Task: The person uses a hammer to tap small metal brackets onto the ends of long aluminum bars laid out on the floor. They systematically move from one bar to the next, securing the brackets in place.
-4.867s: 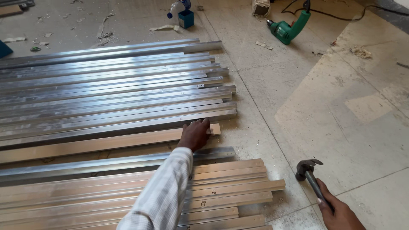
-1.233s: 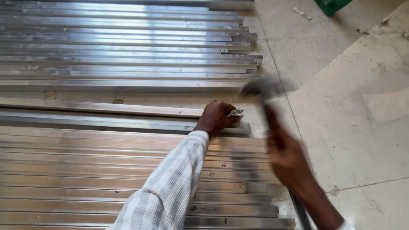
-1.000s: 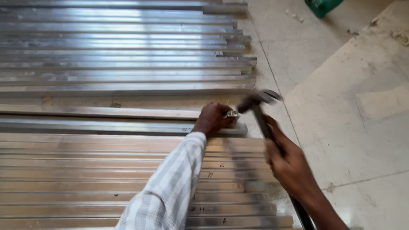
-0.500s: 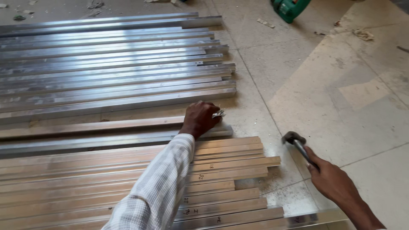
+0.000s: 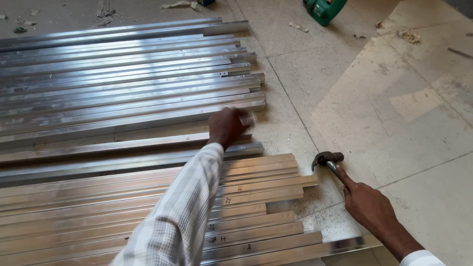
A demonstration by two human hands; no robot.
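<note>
My left hand [image 5: 227,126] reaches out in a checked sleeve and rests, fingers closed, near the right end of an aluminium bar [image 5: 123,146] lying on the floor; something small and pale shows blurred at its fingertips. My right hand [image 5: 365,204] is low at the right, shut on the handle of a claw hammer [image 5: 327,159] whose dark head sits just above the floor tiles. The hammer is well clear of the bars, about a forearm's length right of my left hand.
A row of long silvery aluminium bars [image 5: 123,74] lies side by side at the back. A second stack of paler bars [image 5: 148,212] lies nearer me. A green power drill [image 5: 322,9] sits at the top edge. Debris [image 5: 409,34] is scattered on the stone floor [image 5: 394,108].
The hammer swung down at the bar end beside my left hand, then drew back to the right and low near the floor. My left hand stayed at the bar end.
</note>
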